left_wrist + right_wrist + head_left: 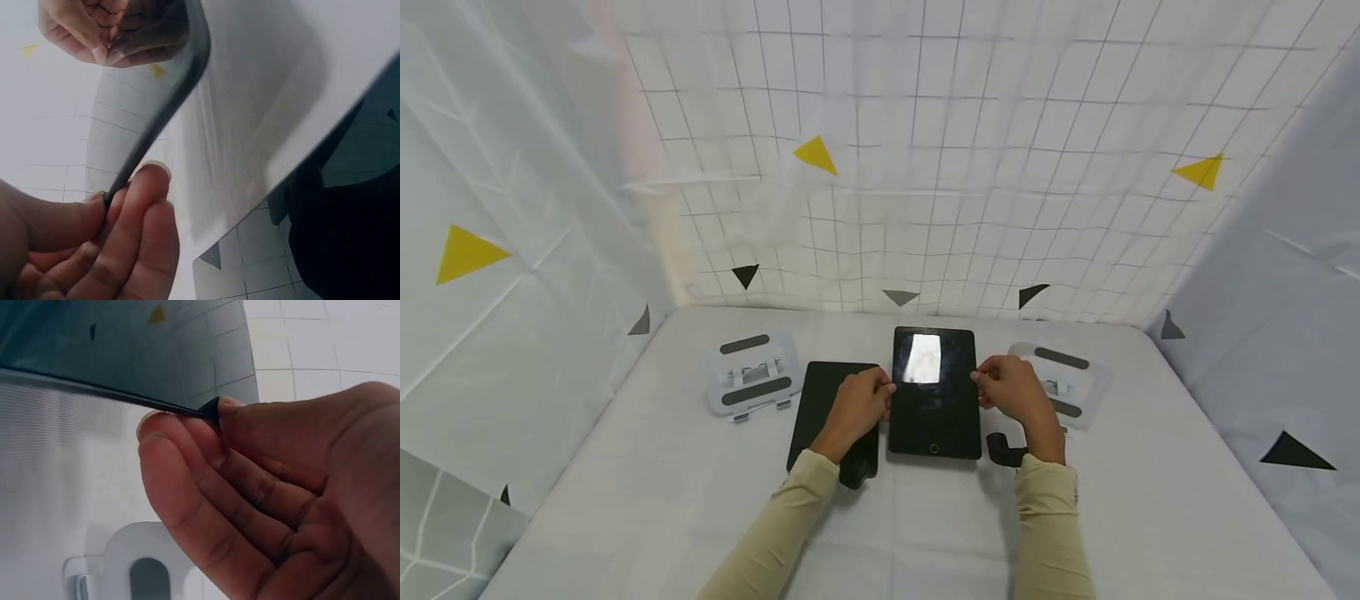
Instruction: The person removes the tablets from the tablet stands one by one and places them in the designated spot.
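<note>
Both hands hold a black tablet [934,417] by its two long sides, its glossy screen facing up and its round button at the near end. At the left edge, my left hand [859,404] pinches the rim between thumb and fingers; the left wrist view shows the tablet's dark edge [164,115] in that pinch. My right hand [1017,390] grips the opposite edge, thumb on top and fingers beneath, as the right wrist view shows. The tabletop appears below the tablet in both wrist views. Reflected fingers show in the screen.
Partly under the left forearm lies a flat black rectangular panel [822,400]. White flat pieces with dark grey strips lie on either side, one at left [730,375], another at right [1086,383] partly behind the right hand. Behind the table [662,500] hangs a white grid-patterned sheet [880,200].
</note>
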Demonstrator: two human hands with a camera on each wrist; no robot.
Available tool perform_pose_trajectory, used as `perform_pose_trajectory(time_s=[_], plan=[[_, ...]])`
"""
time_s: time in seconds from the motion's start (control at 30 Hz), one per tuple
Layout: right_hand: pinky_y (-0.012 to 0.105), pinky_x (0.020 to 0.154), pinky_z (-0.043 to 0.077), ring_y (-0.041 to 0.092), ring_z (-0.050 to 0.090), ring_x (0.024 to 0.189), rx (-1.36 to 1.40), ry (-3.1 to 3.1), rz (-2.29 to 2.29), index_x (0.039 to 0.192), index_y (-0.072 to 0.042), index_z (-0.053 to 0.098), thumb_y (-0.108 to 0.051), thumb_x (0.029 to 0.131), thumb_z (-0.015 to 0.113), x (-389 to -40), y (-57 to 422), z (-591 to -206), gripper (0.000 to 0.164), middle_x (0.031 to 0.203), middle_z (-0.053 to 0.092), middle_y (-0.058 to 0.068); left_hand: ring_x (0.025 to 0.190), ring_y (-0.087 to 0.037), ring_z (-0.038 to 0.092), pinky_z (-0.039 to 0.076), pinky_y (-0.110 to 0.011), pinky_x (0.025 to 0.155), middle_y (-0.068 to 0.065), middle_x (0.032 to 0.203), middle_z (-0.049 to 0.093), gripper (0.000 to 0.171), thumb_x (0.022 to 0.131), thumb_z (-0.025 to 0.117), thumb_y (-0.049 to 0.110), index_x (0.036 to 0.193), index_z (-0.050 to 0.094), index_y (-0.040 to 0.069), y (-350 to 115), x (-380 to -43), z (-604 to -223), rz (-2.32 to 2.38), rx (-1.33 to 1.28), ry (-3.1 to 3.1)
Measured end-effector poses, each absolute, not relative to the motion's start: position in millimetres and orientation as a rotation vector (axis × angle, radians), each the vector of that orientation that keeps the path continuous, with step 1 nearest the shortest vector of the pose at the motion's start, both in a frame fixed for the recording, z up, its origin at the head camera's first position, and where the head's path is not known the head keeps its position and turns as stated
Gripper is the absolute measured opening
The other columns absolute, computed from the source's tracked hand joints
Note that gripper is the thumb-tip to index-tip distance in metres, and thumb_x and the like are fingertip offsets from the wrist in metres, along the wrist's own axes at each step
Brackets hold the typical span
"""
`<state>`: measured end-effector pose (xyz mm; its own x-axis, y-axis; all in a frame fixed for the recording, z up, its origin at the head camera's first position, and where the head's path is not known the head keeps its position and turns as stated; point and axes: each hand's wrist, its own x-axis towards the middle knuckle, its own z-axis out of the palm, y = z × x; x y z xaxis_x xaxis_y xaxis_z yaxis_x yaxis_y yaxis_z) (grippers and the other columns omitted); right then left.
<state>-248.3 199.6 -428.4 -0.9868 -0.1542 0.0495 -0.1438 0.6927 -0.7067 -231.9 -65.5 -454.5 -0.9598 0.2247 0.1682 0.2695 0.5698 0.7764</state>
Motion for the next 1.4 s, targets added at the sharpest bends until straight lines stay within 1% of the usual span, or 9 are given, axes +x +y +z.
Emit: perform_pose_trajectory(time_s=[0.17,0.37,0.43,0.5,0.63,0.73,1.13,1.4], plan=[[0.037,0.06,0.053,0.019,0.065,0.062,-0.214,2.858,-1.193,0.102,0.006,0.068,-0.012,0.099,0.061,-251.4,196.6,-434.1,0.019,0.073,0.066,0.008,0.056,-0.011,0.06,0.048,-0.028,0.055,-0.001,0.066,0.061,0.011,0.1,0.059,0.011,0.094,0.065,0.004,-66.8,-234.4,-455.6,-1.378,-0.415,-2.765],[0.037,0.059,0.054,0.021,0.067,0.064,-0.18,2.832,-1.193,0.103,0.008,0.068,-0.01,0.099,0.061,-253.2,192.1,-440.8,0.02,0.076,0.067,0.011,0.057,-0.02,0.063,0.046,-0.03,0.054,-0.006,0.062,0.063,0.014,0.101,0.058,0.011,0.099,0.066,-0.001,-68.2,-234.3,-460.1,-1.413,-0.404,-2.799],[0.037,0.059,0.054,0.021,0.067,0.064,-0.175,2.822,-1.193,0.103,0.009,0.067,-0.009,0.098,0.061,-253.4,190.8,-442.9,0.02,0.077,0.067,0.012,0.058,-0.021,0.063,0.047,-0.03,0.053,-0.006,0.062,0.062,0.014,0.1,0.058,0.01,0.099,0.066,-0.001,-68.3,-233.9,-462.0,-1.415,-0.392,-2.806],[0.037,0.059,0.054,0.021,0.066,0.063,-0.164,2.815,-1.186,0.103,0.01,0.067,-0.009,0.098,0.061,-253.6,189.8,-444.8,0.02,0.076,0.066,0.011,0.057,-0.02,0.063,0.047,-0.029,0.052,-0.005,0.062,0.062,0.013,0.1,0.058,0.01,0.098,0.066,0.0,-67.9,-233.6,-463.8,-1.408,-0.377,-2.815],[0.038,0.059,0.054,0.02,0.066,0.062,-0.151,2.806,-1.169,0.102,0.011,0.067,-0.007,0.098,0.061,-253.5,188.5,-447.1,0.02,0.073,0.066,0.01,0.054,-0.014,0.06,0.047,-0.028,0.051,0.0,0.063,0.059,0.011,0.1,0.06,0.011,0.097,0.066,0.003,-66.0,-234.8,-469.0,-1.36,-0.349,-2.846],[0.038,0.059,0.053,0.021,0.066,0.062,-0.141,2.802,-1.154,0.101,0.011,0.067,-0.007,0.097,0.062,-253.0,187.8,-447.9,0.019,0.071,0.065,0.01,0.053,-0.011,0.058,0.047,-0.027,0.05,0.002,0.064,0.059,0.012,0.1,0.061,0.013,0.097,0.067,0.003,-64.6,-236.2,-473.0,-1.326,-0.339,-2.867],[0.036,0.058,0.053,0.02,0.066,0.061,-0.068,2.764,-1.11,0.102,0.01,0.067,-0.007,0.098,0.062,-254.3,188.2,-453.3,0.019,0.071,0.066,0.01,0.053,-0.011,0.057,0.046,-0.027,0.05,0.001,0.066,0.057,0.011,0.099,0.061,0.012,0.098,0.066,0.002,-60.6,-234.0,-475.6,-1.267,-0.34,-2.894],[0.039,0.062,0.05,0.018,0.063,0.059,-0.114,2.836,-1.036,0.096,0.007,0.068,-0.01,0.097,0.063,-254.2,185.9,-455.6,0.017,0.066,0.063,0.006,0.065,-0.011,0.055,0.047,-0.028,0.058,0.0,0.08,0.064,0.012,0.096,0.067,0.015,0.096,0.072,0.004,-62.4,-234.8,-475.8,-1.11,-0.322,-2.882]])
